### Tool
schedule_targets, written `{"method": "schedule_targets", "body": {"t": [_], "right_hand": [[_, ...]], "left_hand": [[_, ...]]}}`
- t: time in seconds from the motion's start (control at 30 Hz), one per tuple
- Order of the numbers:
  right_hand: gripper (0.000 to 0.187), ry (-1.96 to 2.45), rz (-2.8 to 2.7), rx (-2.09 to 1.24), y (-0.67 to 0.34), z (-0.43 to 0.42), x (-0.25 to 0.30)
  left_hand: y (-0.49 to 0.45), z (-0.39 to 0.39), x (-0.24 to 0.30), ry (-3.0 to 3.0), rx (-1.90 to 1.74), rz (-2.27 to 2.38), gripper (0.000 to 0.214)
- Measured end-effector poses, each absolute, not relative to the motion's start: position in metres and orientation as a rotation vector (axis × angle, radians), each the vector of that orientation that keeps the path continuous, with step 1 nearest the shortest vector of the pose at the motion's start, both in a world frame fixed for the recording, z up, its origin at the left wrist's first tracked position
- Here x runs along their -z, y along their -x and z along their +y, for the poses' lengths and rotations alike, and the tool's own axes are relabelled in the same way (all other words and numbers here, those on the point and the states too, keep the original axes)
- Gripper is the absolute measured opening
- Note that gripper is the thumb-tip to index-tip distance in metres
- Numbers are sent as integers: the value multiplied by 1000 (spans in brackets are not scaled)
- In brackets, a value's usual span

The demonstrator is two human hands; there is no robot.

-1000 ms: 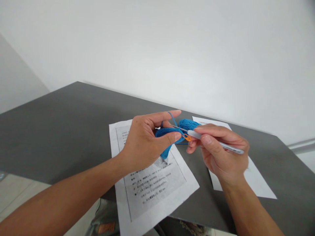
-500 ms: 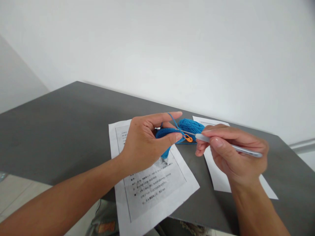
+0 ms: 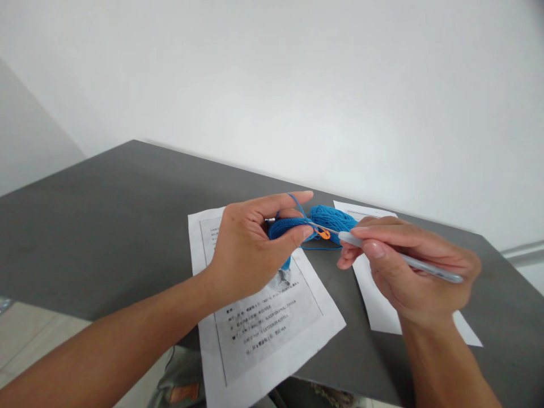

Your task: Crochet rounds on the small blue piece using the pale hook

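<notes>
Between thumb and fingers, my left hand (image 3: 259, 243) pinches a blue crocheted piece (image 3: 284, 228), with its lower edge showing below the thumb. A strand of blue yarn (image 3: 298, 205) runs over the raised index finger down to the work. My right hand (image 3: 414, 263) is closed around the grey handle of a crochet hook (image 3: 351, 239), whose thin metal shaft reaches the edge of the piece beside my left thumb. An orange stitch marker (image 3: 323, 233) hangs at that edge. The hook's tip is too small to make out.
Behind the hands lies a blue yarn skein (image 3: 334, 218) on the dark grey table (image 3: 127, 226). One printed sheet (image 3: 272, 340) rests under my left hand and overhangs the front edge. A second sheet (image 3: 378, 306) lies under my right hand. A white wall (image 3: 272, 85) stands behind.
My right hand has shifted slightly to the right and tilted, the hook's handle end moving right and down. The stitch marker has turned and moved a little up and left.
</notes>
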State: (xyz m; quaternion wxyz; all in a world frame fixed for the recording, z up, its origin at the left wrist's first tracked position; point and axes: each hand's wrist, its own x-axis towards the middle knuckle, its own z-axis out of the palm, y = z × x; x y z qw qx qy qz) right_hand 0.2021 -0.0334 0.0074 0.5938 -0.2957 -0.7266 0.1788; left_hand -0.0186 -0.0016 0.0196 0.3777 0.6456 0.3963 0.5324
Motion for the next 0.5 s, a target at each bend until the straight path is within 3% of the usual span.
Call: {"method": "schedule_targets", "body": {"t": [0.5], "right_hand": [[44, 721, -1787, -87, -192, -39, -8]], "left_hand": [[20, -1, -19, -1718, -1385, 1057, 30]]}}
